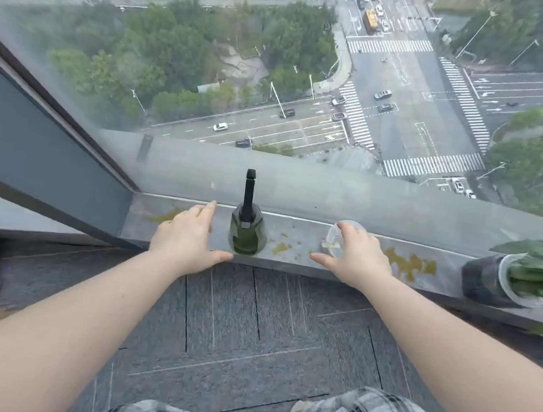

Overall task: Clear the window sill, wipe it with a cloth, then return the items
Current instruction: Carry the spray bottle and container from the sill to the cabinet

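Pretty much at the start here. The window sill [297, 235] still has yellow-green stains, and the green bottle [246, 233], clear cup [336, 238] and potted plant [509, 275] are all sitting on it. Left hand [187, 234] is spread wide beside the bottle; right hand [358, 255] hovers loosely over the cup, gripping nothing yet. No cloth visible.

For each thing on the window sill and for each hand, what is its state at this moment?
Green bottle: upright on the sill, not held.
Clear cup: on the sill, under the right hand's fingers.
Potted plant: on the sill at the far right, untouched.
Window sill: not cleared, with yellow-green stains.
Left hand: open, beside the bottle.
Right hand: fingers spread over the cup; grip unclear.
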`<state>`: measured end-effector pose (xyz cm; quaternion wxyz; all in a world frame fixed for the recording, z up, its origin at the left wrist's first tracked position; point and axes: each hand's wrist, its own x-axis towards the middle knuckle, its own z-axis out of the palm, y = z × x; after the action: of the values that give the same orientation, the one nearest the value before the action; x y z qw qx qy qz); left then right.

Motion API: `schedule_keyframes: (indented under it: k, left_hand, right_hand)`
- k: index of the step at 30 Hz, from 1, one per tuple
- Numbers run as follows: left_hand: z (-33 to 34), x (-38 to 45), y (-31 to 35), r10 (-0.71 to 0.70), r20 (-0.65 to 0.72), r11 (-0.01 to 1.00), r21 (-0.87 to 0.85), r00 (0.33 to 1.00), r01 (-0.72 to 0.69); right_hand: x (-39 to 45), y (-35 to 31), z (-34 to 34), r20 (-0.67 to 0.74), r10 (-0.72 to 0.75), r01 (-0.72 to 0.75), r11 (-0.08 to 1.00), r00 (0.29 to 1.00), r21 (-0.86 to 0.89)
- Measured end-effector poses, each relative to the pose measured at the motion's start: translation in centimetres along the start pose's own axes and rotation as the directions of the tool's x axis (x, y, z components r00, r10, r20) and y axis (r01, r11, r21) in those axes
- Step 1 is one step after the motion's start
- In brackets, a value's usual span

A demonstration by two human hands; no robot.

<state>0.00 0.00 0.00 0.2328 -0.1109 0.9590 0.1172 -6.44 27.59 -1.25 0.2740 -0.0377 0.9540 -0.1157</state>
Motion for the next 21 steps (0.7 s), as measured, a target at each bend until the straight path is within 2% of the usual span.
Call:
schedule_keyframes:
  k: [4, 7, 15, 21]
  left_hand:
    - [3.5, 3.5, -0.8, 0.005, 0.083, 0.991, -0.134, 0.997, 0.006]
    - [5.9, 6.1, -1.0, 0.024, 0.053, 0.971, -0.240, 0.998, -0.010]
    - [8.6, 9.3, -0.9, 0.139, -0.086, 0.861, -0.481, 0.986, -0.164]
    - [9.7, 10.5, -0.9, 0.120, -0.076, 0.823, -0.550, 0.990, -0.142]
  right_hand:
    - [2.7, 2.8, 3.1, -0.004, 0.052, -0.052, 0.996, 0.999, -0.072]
    - [5.1, 4.6, 5.4, -0.029, 0.094, -0.096, 0.992, 0.995, -0.084]
    - [8.0, 6.0, 8.1, -0.045, 0.207, -0.205, 0.978, 0.977, 0.041]
    - [9.2, 6.9, 8.9, -0.084, 0.265, -0.255, 0.961, 0.961, 0.106]
